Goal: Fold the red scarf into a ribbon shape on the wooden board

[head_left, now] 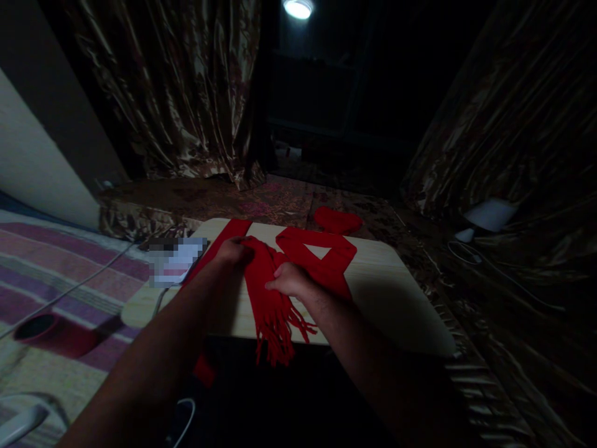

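A red scarf (261, 280) with a fringed end lies across a pale wooden board (392, 292). My left hand (232, 250) grips the scarf near its upper fold, fingers partly hidden by the cloth. Lower and to the right, my right hand (290, 280) pinches the scarf above the fringe, thumb on top. The fringe hangs over the board's near edge. More of the red cloth loops in an angled fold on the right of my hands, and a straight red strip runs along the left side of the board.
Behind the board lies a red bundle (336, 219). At the left are a blurred-out phone-like object (180, 258), a dark red cylinder (56, 336) on a striped bedspread (125, 249), and cables. A small white lamp (489, 216) with a cord stands at right. Curtains (186, 93) hang behind.
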`<state>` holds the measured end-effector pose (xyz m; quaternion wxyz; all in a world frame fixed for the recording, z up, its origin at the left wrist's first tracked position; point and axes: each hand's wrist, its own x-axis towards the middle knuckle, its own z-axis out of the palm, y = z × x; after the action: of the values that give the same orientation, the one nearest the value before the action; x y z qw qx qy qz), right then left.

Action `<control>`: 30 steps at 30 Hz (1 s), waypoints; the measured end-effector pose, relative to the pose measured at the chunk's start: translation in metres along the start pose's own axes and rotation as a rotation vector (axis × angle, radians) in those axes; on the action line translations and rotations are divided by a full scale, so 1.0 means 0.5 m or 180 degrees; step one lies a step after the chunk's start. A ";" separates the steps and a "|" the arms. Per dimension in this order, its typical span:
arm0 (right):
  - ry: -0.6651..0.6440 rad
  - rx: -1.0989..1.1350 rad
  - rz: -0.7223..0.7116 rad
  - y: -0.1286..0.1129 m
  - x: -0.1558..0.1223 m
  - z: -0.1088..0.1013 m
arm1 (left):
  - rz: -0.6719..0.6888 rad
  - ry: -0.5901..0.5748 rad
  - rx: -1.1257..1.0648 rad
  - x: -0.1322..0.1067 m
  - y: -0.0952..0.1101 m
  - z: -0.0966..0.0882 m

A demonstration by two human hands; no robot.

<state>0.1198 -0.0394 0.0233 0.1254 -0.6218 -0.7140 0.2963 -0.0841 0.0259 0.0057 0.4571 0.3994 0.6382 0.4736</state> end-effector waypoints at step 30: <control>-0.0170 -0.0646 -0.0230 0.024 -0.094 -0.049 | -0.0158 -0.0219 -0.0779 -0.003 0.009 -0.012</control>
<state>0.1522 -0.0773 0.0444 0.0534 -0.5971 -0.7654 0.2343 -0.0893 0.0242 0.0112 0.5356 0.3408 0.5693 0.5225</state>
